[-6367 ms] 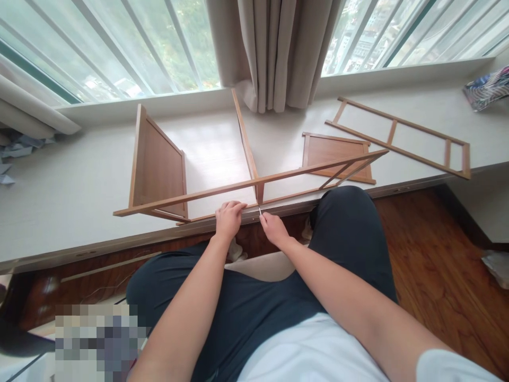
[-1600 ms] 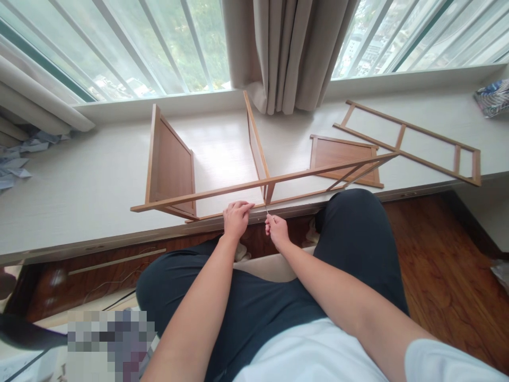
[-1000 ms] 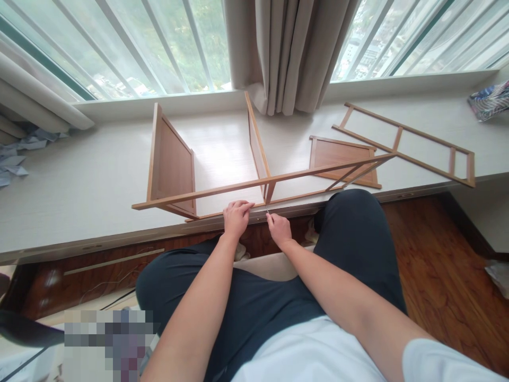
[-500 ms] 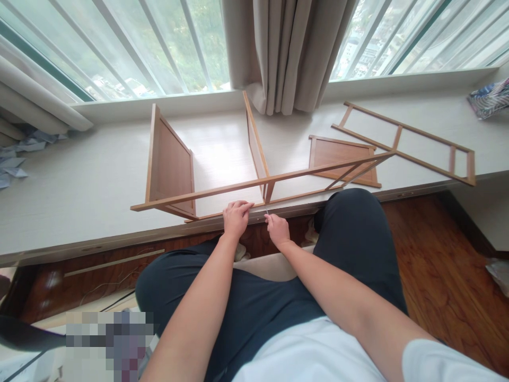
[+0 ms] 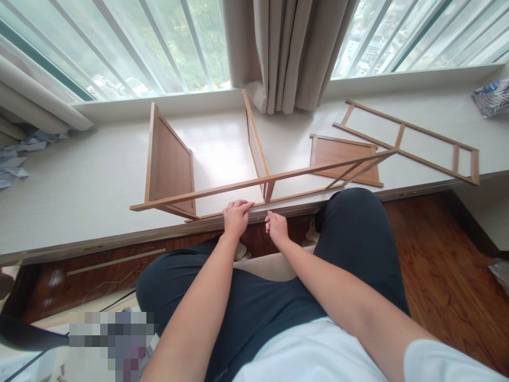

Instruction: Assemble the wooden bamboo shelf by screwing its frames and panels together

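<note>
A partly built wooden shelf frame (image 5: 254, 183) lies on its side on the white window ledge (image 5: 79, 185), with two upright panels (image 5: 169, 164) joined to long rails. My left hand (image 5: 236, 217) rests with its fingers curled over the near lower rail. Just to its right, my right hand (image 5: 276, 228) pinches a thin metal tool (image 5: 267, 213), likely a hex key, whose tip sits at the joint under the middle panel. Its shaft is mostly hidden by my fingers.
A loose wooden panel (image 5: 344, 159) and a ladder-like side frame (image 5: 413, 140) lie on the ledge to the right. Curtains (image 5: 286, 53) hang behind. Crumpled paper (image 5: 16, 159) sits far left, a patterned bag (image 5: 491, 98) far right. Dark wood floor is below.
My right hand has kept turning in small twists at the joint, its wrist rolling back and forth. My left hand has stayed on the rail.
</note>
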Demonstrator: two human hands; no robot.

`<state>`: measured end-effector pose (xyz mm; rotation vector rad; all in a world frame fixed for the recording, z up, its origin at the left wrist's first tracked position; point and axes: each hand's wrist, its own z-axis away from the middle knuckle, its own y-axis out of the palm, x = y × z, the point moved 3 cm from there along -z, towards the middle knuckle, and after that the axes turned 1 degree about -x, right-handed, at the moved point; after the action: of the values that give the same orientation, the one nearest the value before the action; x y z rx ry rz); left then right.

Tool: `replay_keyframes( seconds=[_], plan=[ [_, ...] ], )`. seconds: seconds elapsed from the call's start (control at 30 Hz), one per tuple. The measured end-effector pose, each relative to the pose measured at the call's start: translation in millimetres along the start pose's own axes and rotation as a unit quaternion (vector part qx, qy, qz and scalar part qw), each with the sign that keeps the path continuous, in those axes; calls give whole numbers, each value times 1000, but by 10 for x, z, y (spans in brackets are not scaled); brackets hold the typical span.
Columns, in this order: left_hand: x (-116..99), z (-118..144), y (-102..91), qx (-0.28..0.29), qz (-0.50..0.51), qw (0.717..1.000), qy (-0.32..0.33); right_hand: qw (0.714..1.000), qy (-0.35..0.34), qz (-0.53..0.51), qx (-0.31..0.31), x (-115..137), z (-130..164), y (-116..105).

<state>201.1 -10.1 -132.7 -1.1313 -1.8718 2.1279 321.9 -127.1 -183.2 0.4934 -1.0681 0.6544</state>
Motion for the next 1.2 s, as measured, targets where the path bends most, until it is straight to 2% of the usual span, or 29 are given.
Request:
replay_keyframes(
  seconds=[0.13, 0.27, 0.5, 0.63, 0.83, 0.97, 1.13, 1.2],
  plan=[
    [4, 0, 9, -4, 1, 1000, 1, 993, 53, -101, -11, -24, 10, 73],
    [-17, 0, -6, -2, -5, 1000, 2, 968, 129, -214, -13, -32, 32, 134],
    [-37, 4, -29, -5, -6, 1000, 5, 905, 230, -351, 71, 10, 44, 157],
    [-21, -4, -11, -2, -7, 1000, 4, 891, 252, -365, 101, 36, 45, 156],
    [-12, -6, 2, -2, 0, 1000, 3, 907, 240, -337, 75, 11, 50, 173],
    [-20, 0, -8, -3, 3, 1000, 4, 929, 207, -298, 71, -24, 54, 161],
    [-18, 2, -14, -7, 3, 1000, 8, 941, 184, -271, 80, -81, 97, 156],
    [-11, 1, -9, -7, 5, 1000, 6, 957, 155, -234, 71, -91, 103, 149]
  ],
)
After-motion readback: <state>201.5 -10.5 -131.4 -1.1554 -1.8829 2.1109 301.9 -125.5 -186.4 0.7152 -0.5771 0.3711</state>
